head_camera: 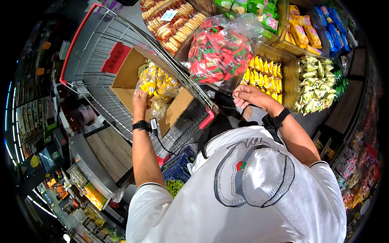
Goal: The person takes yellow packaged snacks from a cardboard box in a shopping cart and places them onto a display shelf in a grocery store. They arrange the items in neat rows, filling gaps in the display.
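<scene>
My left hand (141, 100) is at the near edge of an open cardboard box (126, 68) in a wire shopping cart (100, 88). Its fingers are closed on a clear plastic bag of yellow-wrapped snacks (156, 82) inside the box; the fingertips are partly hidden. My right hand (243, 96) is beside the bin of small yellow packets (264, 74), its fingers bent; whether they touch anything is unclear. Beyond and between the hands, a big clear bag of red-and-green wrapped packets (218, 51) rests on the display bins.
Bins around hold round biscuits (176, 27), green packets (261, 12), orange-yellow packets (304, 30), blue packets (334, 27) and pale green packets (316, 82). Blue crates (177, 167) with green fruit (173, 186) stand near my left side. A wood-topped counter (109, 152) is at the left.
</scene>
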The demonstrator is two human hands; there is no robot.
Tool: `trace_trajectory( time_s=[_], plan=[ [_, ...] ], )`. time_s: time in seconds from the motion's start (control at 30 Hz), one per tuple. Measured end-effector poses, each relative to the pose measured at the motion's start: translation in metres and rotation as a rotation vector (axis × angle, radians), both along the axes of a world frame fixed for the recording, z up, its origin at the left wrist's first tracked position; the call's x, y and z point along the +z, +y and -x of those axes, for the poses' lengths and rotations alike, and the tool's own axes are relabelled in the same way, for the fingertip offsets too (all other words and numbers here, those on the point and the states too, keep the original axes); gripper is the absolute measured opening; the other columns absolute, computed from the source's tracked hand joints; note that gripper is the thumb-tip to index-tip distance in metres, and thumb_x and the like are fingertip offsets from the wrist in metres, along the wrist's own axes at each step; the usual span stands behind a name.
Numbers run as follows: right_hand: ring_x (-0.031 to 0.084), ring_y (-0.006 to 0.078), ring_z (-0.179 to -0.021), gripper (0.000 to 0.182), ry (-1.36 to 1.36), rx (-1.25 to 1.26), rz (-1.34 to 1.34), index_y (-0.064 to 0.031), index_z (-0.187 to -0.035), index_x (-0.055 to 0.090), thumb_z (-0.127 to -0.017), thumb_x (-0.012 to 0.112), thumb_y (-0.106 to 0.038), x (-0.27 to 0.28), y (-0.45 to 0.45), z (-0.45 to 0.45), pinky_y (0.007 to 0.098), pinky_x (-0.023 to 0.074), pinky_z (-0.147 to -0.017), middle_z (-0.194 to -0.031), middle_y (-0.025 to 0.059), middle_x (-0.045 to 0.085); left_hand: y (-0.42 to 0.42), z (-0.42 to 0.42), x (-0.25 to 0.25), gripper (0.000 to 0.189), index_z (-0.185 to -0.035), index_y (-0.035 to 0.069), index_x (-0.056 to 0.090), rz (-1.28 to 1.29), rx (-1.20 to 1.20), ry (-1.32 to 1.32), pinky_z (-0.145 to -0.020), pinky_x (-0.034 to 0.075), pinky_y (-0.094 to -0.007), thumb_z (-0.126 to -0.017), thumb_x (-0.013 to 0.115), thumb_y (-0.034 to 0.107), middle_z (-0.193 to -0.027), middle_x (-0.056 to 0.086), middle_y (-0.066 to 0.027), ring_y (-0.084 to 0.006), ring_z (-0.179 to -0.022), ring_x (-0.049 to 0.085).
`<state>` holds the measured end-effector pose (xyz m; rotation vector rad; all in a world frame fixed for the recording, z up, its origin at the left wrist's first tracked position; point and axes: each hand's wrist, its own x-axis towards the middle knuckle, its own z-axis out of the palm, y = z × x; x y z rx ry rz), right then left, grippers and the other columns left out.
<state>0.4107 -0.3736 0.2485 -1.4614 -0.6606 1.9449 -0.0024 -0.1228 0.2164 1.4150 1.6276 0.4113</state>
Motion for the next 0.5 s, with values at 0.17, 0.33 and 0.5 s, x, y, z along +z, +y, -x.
trace_trajectory(
  time_s=[0.17, 0.33, 0.5],
  plan=[
    [0.065, 0.0165, -0.082, 0.026, 0.012, 0.013, -0.048, -0.0039, -0.107, 0.056, -0.096, 0.055, -0.028, -0.003, -0.012, -0.01, 0.0294, 0.0548, -0.07, -0.094, 0.0076, 0.062, -0.043, 0.001, 0.035, 0.02, -0.098, 0.006, 0.059, -0.311, -0.028, 0.164, -0.04, 0.047, -0.0252, -0.093, 0.059, 0.025, -0.075, 0.057, -0.0048, -0.0147, -0.055, 0.059],
    [0.062, 0.0103, -0.079, 0.019, -0.057, -0.176, -0.282, -0.0041, -0.107, 0.055, -0.094, 0.056, -0.017, 0.02, -0.023, -0.016, 0.0232, 0.0508, -0.067, -0.093, 0.0041, 0.06, -0.094, -0.043, 0.112, 0.02, -0.102, 0.007, 0.055, -0.114, 0.139, -0.271, -0.044, 0.047, -0.022, -0.095, 0.057, 0.026, -0.087, 0.066, -0.0077, -0.0145, -0.064, 0.065],
    [0.059, 0.0178, -0.104, 0.038, -0.572, -0.188, -0.862, -0.0065, -0.118, 0.056, -0.082, 0.064, -0.001, 0.101, -0.016, -0.006, 0.0288, 0.0472, -0.089, -0.108, 0.007, 0.059, -0.142, -0.123, 0.163, 0.021, -0.106, 0.008, 0.052, 0.126, -0.011, -0.499, -0.045, 0.049, -0.0202, -0.096, 0.056, 0.026, -0.094, 0.068, -0.0107, -0.0176, -0.072, 0.069]
  ],
)
